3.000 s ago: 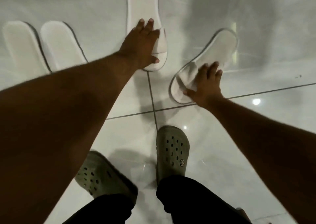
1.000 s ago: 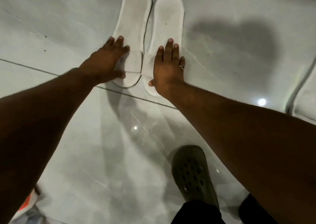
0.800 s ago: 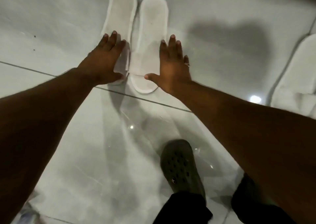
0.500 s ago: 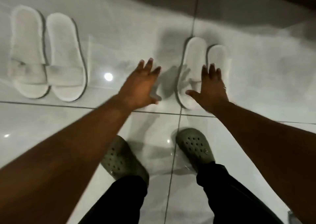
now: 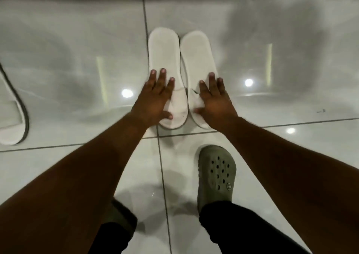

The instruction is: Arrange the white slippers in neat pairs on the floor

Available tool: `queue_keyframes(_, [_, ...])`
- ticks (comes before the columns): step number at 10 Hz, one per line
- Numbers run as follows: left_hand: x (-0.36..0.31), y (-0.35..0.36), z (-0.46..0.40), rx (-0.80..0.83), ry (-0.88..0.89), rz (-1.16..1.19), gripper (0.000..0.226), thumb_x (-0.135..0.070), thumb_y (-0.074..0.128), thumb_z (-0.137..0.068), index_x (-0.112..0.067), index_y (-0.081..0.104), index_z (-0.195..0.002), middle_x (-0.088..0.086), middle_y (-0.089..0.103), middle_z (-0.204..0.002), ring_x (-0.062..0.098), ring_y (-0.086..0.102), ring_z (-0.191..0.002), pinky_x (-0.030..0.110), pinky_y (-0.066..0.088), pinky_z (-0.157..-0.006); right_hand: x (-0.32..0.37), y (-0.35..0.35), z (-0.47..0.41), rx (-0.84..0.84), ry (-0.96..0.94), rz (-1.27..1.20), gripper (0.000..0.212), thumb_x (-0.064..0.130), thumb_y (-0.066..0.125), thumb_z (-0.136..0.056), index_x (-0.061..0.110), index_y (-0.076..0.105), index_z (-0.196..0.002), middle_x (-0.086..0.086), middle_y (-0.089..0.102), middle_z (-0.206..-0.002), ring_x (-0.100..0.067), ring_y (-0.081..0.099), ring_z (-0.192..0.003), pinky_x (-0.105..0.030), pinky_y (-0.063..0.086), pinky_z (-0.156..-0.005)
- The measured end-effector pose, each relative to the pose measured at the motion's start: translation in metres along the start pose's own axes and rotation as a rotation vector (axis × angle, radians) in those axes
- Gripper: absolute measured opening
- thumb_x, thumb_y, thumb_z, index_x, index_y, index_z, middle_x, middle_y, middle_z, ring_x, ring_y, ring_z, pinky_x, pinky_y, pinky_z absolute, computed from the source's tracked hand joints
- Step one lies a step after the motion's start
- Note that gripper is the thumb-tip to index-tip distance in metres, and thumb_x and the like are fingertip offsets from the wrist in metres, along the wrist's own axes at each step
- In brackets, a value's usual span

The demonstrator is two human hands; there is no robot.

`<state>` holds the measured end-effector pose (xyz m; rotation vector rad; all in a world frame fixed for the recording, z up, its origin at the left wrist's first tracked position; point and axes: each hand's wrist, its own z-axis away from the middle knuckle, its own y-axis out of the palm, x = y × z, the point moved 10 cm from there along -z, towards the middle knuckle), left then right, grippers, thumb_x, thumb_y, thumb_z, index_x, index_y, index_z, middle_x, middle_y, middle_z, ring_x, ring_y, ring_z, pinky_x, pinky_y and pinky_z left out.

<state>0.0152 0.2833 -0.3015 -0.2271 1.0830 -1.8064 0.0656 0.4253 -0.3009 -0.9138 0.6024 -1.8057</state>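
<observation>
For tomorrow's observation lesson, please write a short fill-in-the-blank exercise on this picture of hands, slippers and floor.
1. Each hand rests flat on one white ____.
2. The left slipper and the right slipper lie side by ____ on the tiled floor.
3. The left hand and right hand lie with fingers spread, not closed in a grip; a ring shows on the ____ hand.
4. Near the right arm stands a green ____ with holes.

Missing words: slipper; side; right; clog
</observation>
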Motion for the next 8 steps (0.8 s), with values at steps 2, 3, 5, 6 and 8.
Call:
queue_keyframes(2, [-0.118,0.002,-0.054,-0.011,-0.026,0.094,0.112,-0.045,0.072,-0.073,-0.017,-0.004,-0.150,0.015,-0.016,-0.160,0.036,-0.018,-0.146,0.048,0.003,-0.120,-0.122,-0.044,0.015,0.007,0.008,0.049,0.083,0.027,0.065,-0.084,-0.001,0.018,-0.147,-0.034,0.002,-0.155,-0.053,0.002,-0.143,-0.062,0.014,-0.117])
queue_keyframes(3, [-0.182,0.006,-0.089,-0.025,0.041,0.078,0.110,-0.045,0.072,-0.074,-0.016,-0.002,-0.150,0.016,-0.014,-0.160,0.036,-0.016,-0.146,0.047,0.002,-0.120,-0.186,-0.062,0.031,0.010,0.031,0.107,0.083,0.023,0.068,-0.083,-0.008,0.020,-0.144,-0.041,0.006,-0.151,-0.052,0.002,-0.143,-0.056,0.006,-0.118])
queue_keyframes(5, [-0.213,0.011,-0.105,-0.028,0.105,0.000,0.111,-0.051,0.070,-0.073,-0.016,-0.002,-0.150,0.015,-0.013,-0.160,0.035,-0.013,-0.147,0.046,0.004,-0.122,-0.211,-0.071,0.048,0.008,0.043,0.064,0.085,0.022,0.064,-0.087,-0.004,0.010,-0.147,-0.038,-0.006,-0.153,-0.048,-0.008,-0.144,-0.047,-0.003,-0.119])
queue_keyframes(6, [-0.205,0.001,-0.095,0.010,0.075,0.016,0.114,-0.055,0.068,-0.073,-0.013,-0.005,-0.150,0.016,-0.015,-0.160,0.035,-0.015,-0.147,0.045,0.002,-0.122,-0.211,-0.068,0.047,0.043,0.140,0.015,0.090,0.025,0.062,-0.089,0.001,-0.001,-0.149,-0.030,-0.014,-0.155,-0.042,-0.014,-0.145,-0.043,-0.007,-0.119])
queue_keyframes(8, [-0.141,-0.063,-0.014,0.018,-0.008,-0.044,0.114,-0.068,0.058,-0.073,-0.011,-0.005,-0.150,0.017,-0.010,-0.160,0.036,-0.009,-0.148,0.047,0.007,-0.120,-0.143,-0.090,0.078,0.009,0.207,-0.092,0.098,0.031,0.067,-0.085,0.005,-0.002,-0.149,-0.025,-0.011,-0.158,-0.043,-0.007,-0.146,-0.053,0.012,-0.118])
